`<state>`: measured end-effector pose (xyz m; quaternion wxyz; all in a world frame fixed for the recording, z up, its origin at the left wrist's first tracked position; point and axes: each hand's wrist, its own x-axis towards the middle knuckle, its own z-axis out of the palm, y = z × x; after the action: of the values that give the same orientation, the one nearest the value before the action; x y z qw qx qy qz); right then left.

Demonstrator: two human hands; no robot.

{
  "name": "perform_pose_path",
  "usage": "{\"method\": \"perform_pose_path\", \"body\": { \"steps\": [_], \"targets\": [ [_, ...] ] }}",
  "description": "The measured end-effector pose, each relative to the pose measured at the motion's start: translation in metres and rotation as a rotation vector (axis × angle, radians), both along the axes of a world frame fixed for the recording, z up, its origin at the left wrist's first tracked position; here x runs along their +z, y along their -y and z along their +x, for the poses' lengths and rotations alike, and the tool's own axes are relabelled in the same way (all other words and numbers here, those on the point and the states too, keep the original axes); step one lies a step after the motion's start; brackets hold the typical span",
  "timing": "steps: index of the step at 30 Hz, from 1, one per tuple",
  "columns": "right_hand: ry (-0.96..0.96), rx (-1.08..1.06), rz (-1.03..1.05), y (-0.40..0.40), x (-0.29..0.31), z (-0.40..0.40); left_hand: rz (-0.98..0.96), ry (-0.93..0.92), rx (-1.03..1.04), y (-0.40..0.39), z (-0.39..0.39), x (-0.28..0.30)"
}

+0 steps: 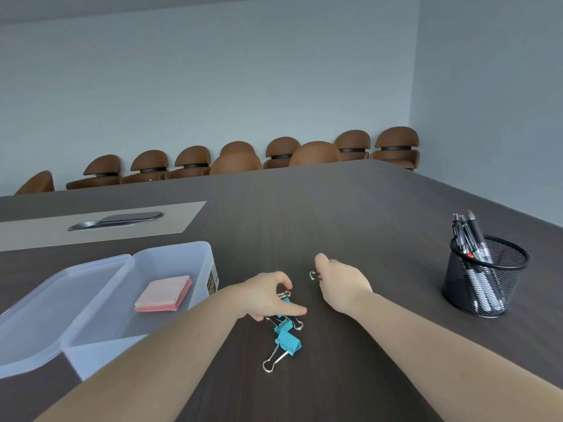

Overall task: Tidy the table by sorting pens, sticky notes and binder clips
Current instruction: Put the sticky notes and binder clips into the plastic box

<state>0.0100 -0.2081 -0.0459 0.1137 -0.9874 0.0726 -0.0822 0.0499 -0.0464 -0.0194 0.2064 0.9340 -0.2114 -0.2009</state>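
Pens [475,248] and sticky notes [164,293] look sorted; I'm on the binder clips [286,333], left hand [268,295] fingers pinching one, right hand [341,283] gripping another.

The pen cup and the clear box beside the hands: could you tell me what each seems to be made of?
The pen cup looks like black metal wire mesh with a matte finish: the pens show through its fine grid. The clear box looks like frosted translucent plastic: its walls are milky, and the pink sticky notes show inside.
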Motion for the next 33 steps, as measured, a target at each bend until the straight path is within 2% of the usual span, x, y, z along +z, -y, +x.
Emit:
{"method": "perform_pose_path", "body": {
  "steps": [4, 7, 13, 18, 20, 23, 27, 33],
  "targets": [
    [0.053, -0.049, 0.148, -0.002, -0.004, -0.019, -0.013, 0.086, 0.027, 0.002, -0.008, -0.01],
    [0.092, -0.004, 0.218, -0.013, -0.002, -0.032, 0.033, 0.145, 0.059, 0.005, -0.01, -0.013],
    [0.007, 0.086, 0.209, -0.031, 0.004, -0.052, 0.041, 0.235, 0.136, 0.007, -0.012, -0.006],
    [0.0, 0.187, 0.219, -0.041, 0.009, -0.064, -0.074, 0.398, 0.249, -0.008, -0.019, 0.009],
    [-0.025, 0.222, 0.202, -0.047, 0.011, -0.07, -0.031, 0.423, 0.276, -0.016, -0.023, 0.012],
    [-0.067, 0.254, 0.116, -0.057, 0.008, -0.078, 0.086, 0.349, 0.206, -0.025, -0.032, 0.009],
    [-0.037, 0.23, 0.105, -0.06, 0.003, -0.079, 0.06, 0.097, 0.127, -0.023, -0.043, 0.0],
    [-0.156, 0.079, 0.142, -0.037, 0.011, -0.074, -0.026, 0.017, 0.092, -0.012, -0.047, -0.009]
  ]
}}
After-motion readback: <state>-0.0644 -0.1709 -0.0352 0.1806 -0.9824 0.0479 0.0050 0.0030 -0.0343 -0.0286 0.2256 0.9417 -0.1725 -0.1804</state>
